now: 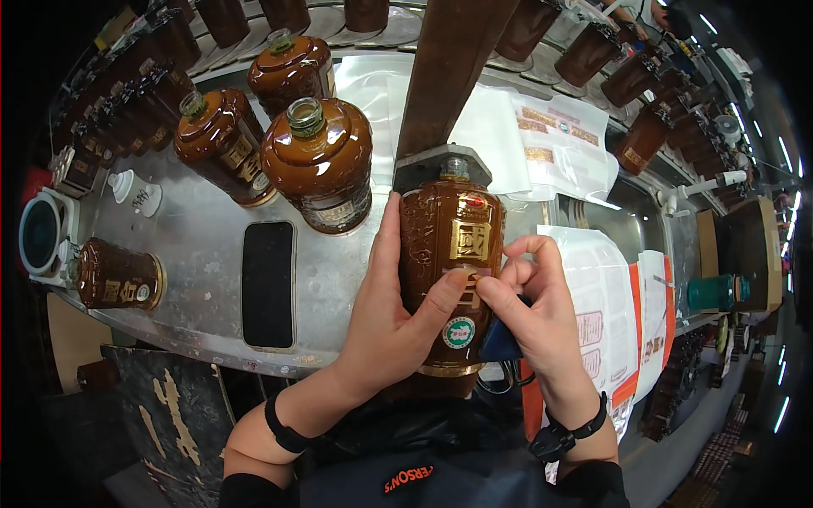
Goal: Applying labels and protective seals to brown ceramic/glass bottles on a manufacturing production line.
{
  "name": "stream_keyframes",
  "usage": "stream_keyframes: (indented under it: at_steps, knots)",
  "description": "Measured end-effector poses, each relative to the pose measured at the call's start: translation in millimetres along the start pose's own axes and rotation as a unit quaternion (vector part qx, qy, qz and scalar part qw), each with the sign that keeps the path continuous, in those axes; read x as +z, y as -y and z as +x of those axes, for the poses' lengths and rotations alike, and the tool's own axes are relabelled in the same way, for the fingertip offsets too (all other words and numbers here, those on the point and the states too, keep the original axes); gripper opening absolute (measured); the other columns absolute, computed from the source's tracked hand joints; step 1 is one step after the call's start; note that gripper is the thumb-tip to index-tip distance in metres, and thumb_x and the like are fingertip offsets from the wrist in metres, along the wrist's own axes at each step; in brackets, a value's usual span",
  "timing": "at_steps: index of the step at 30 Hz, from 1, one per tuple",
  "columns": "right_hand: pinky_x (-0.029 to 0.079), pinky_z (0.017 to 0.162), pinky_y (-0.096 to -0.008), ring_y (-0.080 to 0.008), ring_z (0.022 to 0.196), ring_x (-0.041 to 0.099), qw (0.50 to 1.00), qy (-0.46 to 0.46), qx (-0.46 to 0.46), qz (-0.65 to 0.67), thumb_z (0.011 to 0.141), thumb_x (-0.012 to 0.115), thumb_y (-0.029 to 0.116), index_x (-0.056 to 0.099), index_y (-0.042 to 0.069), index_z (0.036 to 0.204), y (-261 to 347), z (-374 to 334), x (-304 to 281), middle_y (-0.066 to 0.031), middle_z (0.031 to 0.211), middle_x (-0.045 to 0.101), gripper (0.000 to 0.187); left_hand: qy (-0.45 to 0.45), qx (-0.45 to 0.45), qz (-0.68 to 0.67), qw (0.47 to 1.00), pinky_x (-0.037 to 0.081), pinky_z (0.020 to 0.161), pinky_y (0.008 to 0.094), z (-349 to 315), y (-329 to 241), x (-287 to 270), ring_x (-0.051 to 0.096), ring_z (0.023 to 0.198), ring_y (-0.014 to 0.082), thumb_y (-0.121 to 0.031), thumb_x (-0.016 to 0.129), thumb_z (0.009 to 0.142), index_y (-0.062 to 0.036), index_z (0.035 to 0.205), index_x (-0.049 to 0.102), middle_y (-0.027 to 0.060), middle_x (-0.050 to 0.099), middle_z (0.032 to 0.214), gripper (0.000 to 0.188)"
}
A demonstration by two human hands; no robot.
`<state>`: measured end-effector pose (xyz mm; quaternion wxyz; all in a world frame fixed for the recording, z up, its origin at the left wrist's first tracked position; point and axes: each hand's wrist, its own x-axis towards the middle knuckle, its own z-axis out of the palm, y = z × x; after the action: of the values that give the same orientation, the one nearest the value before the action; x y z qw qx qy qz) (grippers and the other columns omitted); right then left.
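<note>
A brown glazed bottle [440, 245] with an uncapped neck lies tilted in front of me, its neck pointing away below a metal post. It carries raised gold characters and a round green-and-white sticker [459, 333]. My left hand [398, 300] is wrapped round its left side, the thumb lying across the front. At the bottle's right, my right hand [529, 309] is closed, thumb and forefinger pinched at the lower gold character. What the fingertips pinch is too small to make out. A dark blue flat piece [501, 340] sticks out under that palm, apparently held in it.
Uncapped brown bottles [318, 169] stand at the left, and another bottle [121, 273] lies near the left edge. A black phone [268, 284] rests on the metal table [203, 296]. Printed sheets [597, 288] lie right. A post [449, 76] rises ahead; many bottles line the back.
</note>
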<state>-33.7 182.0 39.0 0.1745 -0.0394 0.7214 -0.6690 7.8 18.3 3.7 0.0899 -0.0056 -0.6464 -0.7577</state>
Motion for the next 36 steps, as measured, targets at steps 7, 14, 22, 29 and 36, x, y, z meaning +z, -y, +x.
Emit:
stream_keyframes:
  at_steps: [7, 14, 22, 29, 36]
  knots:
    - [0.037, 0.06, -0.017, -0.0015, 0.064, 0.047, 1.0, 0.013, -0.003, -0.016, 0.08, 0.081, 0.011, 0.041, 0.004, 0.111, -1.0, -0.8, -3.3, 0.0041, 0.068, 0.05, 0.051, 0.016, -0.032, -0.041, 0.999, 0.037, 0.108, 0.0341, -2.7, -7.6, -6.5, 0.046, 0.13, 0.0228, -0.015, 0.058, 0.098, 0.0077, 0.152, 0.0, 0.0215, 0.038, 0.146, 0.083]
    - [0.038, 0.058, -0.0179, -0.0025, 0.063, 0.047, 0.996, 0.0, -0.022, -0.086, 0.077, 0.084, 0.014, 0.041, 0.003, 0.111, 1.2, -1.2, -0.2, 0.0031, 0.067, 0.049, 0.057, 0.043, -0.008, 0.029, 0.999, 0.036, 0.108, 0.0346, -2.8, -0.2, -11.5, 0.044, 0.131, 0.0241, -0.014, 0.06, 0.095, 0.0073, 0.153, -0.002, 0.0229, 0.034, 0.147, 0.087]
    - [0.038, 0.058, -0.0177, -0.0022, 0.063, 0.046, 0.999, -0.003, -0.007, -0.034, 0.079, 0.082, 0.011, 0.039, 0.005, 0.115, -3.3, -2.0, 0.5, 0.0041, 0.07, 0.048, 0.056, 0.044, 0.008, 0.033, 0.998, 0.032, 0.112, 0.0372, -2.2, 7.1, -11.8, 0.039, 0.135, 0.0278, -0.017, 0.06, 0.095, 0.0081, 0.152, -0.001, 0.0253, 0.028, 0.15, 0.088]
    - [0.037, 0.058, -0.0164, -0.0016, 0.064, 0.046, 1.0, 0.011, 0.021, 0.019, 0.08, 0.08, 0.008, 0.041, 0.005, 0.114, 3.4, 3.2, -3.0, 0.0048, 0.07, 0.049, 0.052, 0.013, -0.046, -0.001, 0.999, 0.031, 0.112, 0.038, 0.7, 2.2, -10.0, 0.037, 0.136, 0.0283, -0.018, 0.064, 0.092, 0.0098, 0.151, 0.008, 0.0257, 0.03, 0.148, 0.086]
    - [0.037, 0.058, -0.016, -0.0012, 0.064, 0.046, 1.0, 0.004, 0.006, -0.004, 0.081, 0.079, 0.009, 0.041, 0.005, 0.115, 1.5, 6.6, -2.4, 0.005, 0.07, 0.049, 0.05, -0.014, -0.061, 0.026, 0.998, 0.031, 0.111, 0.0391, 3.4, 4.0, -5.9, 0.04, 0.133, 0.0312, -0.021, 0.065, 0.092, 0.0115, 0.149, 0.014, 0.0266, 0.037, 0.142, 0.083]
